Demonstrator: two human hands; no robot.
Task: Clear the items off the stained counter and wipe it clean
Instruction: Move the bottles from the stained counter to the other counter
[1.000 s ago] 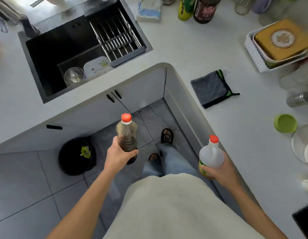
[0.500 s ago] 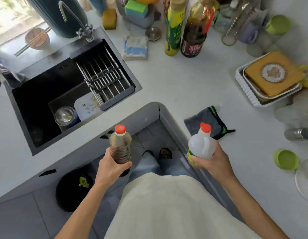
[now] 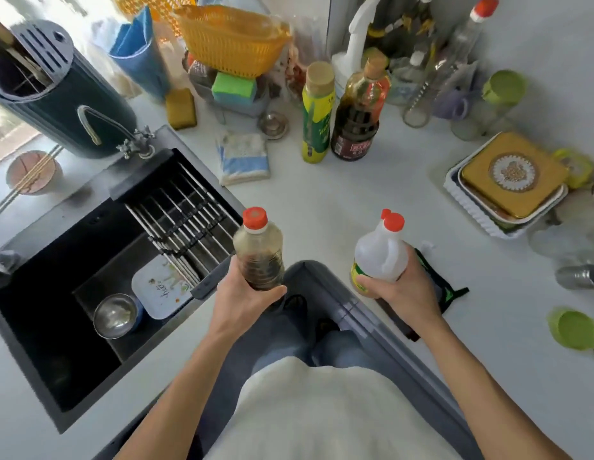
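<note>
My left hand [image 3: 242, 298] grips a clear bottle of dark liquid with a red cap [image 3: 258, 250], held upright over the inner corner of the white L-shaped counter [image 3: 339, 200]. In my right hand [image 3: 400, 288] is a white jug with a red cap and a yellow-green label [image 3: 378, 250], held above the counter's right arm. A grey cloth with green trim [image 3: 445, 290] lies on the counter, mostly hidden behind that hand.
A black sink [image 3: 73, 277] with a rack, a steel bowl and a dirty plate is on the left. At the back stand a yellow-green bottle [image 3: 317, 114], a dark sauce bottle [image 3: 358, 117], sponges and an orange basket [image 3: 229, 34]. A white tray with a gold tin [image 3: 508, 187] and green lids [image 3: 571, 328] sit right.
Both hands have carried their bottles forward from beside my body to over the counter's corner. The view has tilted up, so the back of the counter now shows.
</note>
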